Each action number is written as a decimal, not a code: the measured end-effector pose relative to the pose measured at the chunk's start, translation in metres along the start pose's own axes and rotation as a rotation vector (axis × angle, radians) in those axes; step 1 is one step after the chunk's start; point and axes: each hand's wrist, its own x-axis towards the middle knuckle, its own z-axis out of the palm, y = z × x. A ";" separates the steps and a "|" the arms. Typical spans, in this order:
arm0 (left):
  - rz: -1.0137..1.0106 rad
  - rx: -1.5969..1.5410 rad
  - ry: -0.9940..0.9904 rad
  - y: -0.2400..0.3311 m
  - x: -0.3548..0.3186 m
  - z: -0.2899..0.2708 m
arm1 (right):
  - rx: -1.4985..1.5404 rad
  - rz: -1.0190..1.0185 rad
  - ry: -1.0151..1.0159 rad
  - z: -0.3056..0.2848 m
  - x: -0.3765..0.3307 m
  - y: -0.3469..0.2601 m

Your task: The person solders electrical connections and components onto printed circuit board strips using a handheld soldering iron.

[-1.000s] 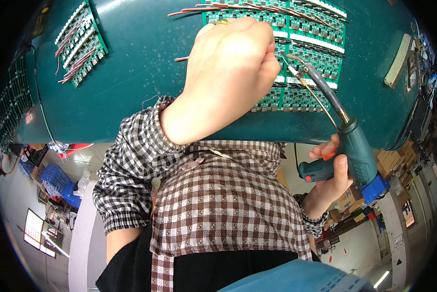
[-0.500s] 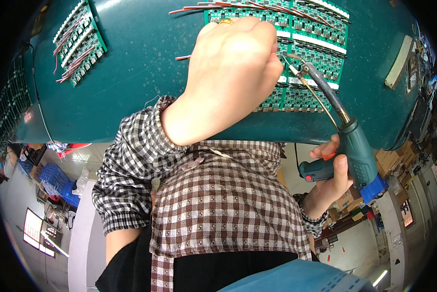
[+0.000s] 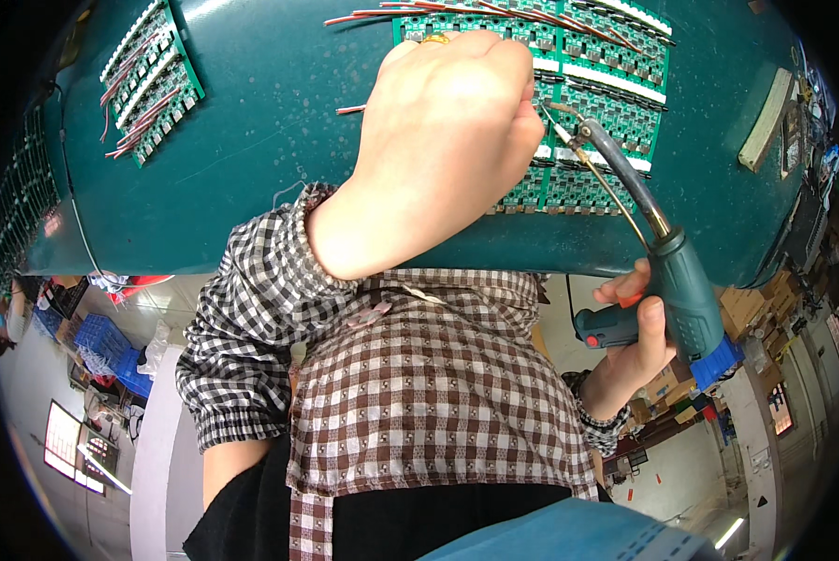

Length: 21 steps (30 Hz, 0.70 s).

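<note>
Left hand (image 3: pixel 448 140), 12 o'clock, curled over circuit boards (image 3: pixel 607 112), 1 o'clock; grip hidden, cannot tell. Circuit boards likely light, stiff, fragile: take by edges. Right hand (image 3: pixel 631 365) grasps soldering gun (image 3: pixel 689 294), 3 o'clock; probably hot-tipped: hold handle (image 3: pixel 616 329) only.

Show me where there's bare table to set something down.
The table is bare between the small circuit board and the left hand, and between the large board panel and the pale bar. It's crowded at the panel: wires, that hand, the soldering gun's tip.

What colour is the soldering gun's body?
The soldering gun's body is dark teal, clearest in the head view.
</note>
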 end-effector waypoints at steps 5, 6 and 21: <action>-0.008 0.008 0.002 0.001 0.000 0.000 | -0.022 -0.003 0.011 0.001 0.000 0.000; -0.009 0.010 0.007 0.001 0.000 0.000 | -0.022 -0.003 0.010 0.001 0.000 0.000; -0.010 0.002 0.006 0.001 0.000 0.000 | -0.019 -0.006 -0.003 0.000 0.001 0.001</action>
